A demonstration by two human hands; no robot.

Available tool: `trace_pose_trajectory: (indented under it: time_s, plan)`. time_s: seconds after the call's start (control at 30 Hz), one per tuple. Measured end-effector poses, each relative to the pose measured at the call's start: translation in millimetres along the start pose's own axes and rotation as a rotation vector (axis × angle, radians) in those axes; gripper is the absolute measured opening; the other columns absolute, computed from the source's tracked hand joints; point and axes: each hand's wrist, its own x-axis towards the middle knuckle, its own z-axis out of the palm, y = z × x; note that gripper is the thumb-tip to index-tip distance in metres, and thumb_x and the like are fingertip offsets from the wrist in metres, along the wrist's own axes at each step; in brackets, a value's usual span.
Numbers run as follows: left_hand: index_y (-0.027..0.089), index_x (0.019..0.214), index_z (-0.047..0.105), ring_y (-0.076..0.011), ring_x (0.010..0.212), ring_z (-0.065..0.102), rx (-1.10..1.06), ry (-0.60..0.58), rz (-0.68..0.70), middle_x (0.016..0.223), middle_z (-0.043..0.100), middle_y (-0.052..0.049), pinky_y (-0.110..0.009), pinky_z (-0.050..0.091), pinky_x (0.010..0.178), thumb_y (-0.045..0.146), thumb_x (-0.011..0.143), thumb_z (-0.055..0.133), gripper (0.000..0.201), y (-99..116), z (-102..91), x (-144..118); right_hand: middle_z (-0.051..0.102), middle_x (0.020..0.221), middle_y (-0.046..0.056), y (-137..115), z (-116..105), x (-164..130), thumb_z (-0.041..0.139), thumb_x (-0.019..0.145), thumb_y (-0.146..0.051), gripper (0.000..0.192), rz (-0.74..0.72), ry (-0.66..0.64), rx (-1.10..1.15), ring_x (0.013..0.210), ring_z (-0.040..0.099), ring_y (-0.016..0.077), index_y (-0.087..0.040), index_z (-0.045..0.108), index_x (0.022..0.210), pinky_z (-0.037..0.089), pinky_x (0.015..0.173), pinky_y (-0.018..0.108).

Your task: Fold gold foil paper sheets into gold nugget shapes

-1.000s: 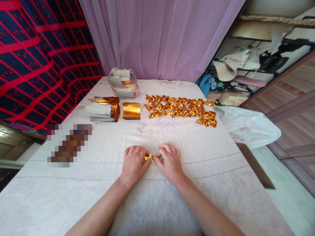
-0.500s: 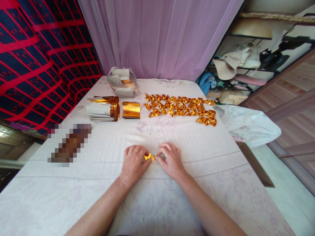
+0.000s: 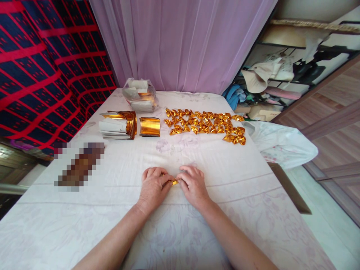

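My left hand (image 3: 153, 187) and my right hand (image 3: 192, 185) meet near the front middle of the table, fingertips pinched together on a small piece of gold foil paper (image 3: 174, 182) that rests on the cloth; only a sliver of it shows between them. Further back lie rows of several folded gold foil pieces (image 3: 205, 124). To their left sit a curled gold foil sheet (image 3: 150, 126) and a stack of gold and white sheets (image 3: 118, 124).
A white floral cloth (image 3: 225, 176) covers the table. A clear plastic bag with paper (image 3: 140, 94) stands at the back by a purple curtain (image 3: 182, 45). A blurred patch (image 3: 78, 165) lies at the left. Cluttered shelves (image 3: 275, 82) stand at right.
My two hands have drawn closer together over the gold foil piece, so less of it shows now. Nothing else on the table has moved.
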Motion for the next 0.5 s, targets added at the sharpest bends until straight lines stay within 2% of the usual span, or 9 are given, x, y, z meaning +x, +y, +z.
trace_pose_trajectory:
  time_s: [0.23, 0.37, 0.5]
  plan:
    - [0.034, 0.095, 0.074, -0.0215, 0.099, 0.053, -0.009, -0.019, -0.004, 0.097, 0.065, 0.001, -0.043, 0.035, 0.094, 0.025, 0.086, 0.064, 0.016, -3, -2.0, 1, 0.064, 0.115, 0.003, -6, -4, -3, 0.058, 0.087, -0.011, 0.021, -0.053, -0.012, -0.092, 0.107, 0.053, 0.0215, -0.028, 0.070, 0.090, 0.035, 0.088, 0.038]
    - [0.035, 0.098, 0.074, -0.0215, 0.100, 0.052, -0.016, -0.038, 0.004, 0.099, 0.065, 0.000, -0.043, 0.035, 0.094, 0.026, 0.086, 0.064, 0.018, -6, -2.0, 2, 0.063, 0.117, 0.005, -8, -10, -10, 0.058, 0.087, -0.012, 0.025, -0.106, -0.020, -0.152, 0.110, 0.050, 0.0234, -0.028, 0.071, 0.100, 0.036, 0.091, 0.039]
    - [0.036, 0.100, 0.074, -0.0217, 0.101, 0.052, -0.020, -0.069, 0.019, 0.101, 0.065, 0.000, -0.043, 0.034, 0.095, 0.028, 0.085, 0.066, 0.019, -10, -3.6, 3, 0.063, 0.113, 0.007, -10, -14, -17, 0.058, 0.088, -0.014, 0.029, -0.181, -0.038, -0.166, 0.104, 0.052, 0.0227, -0.026, 0.069, 0.112, 0.039, 0.087, 0.036]
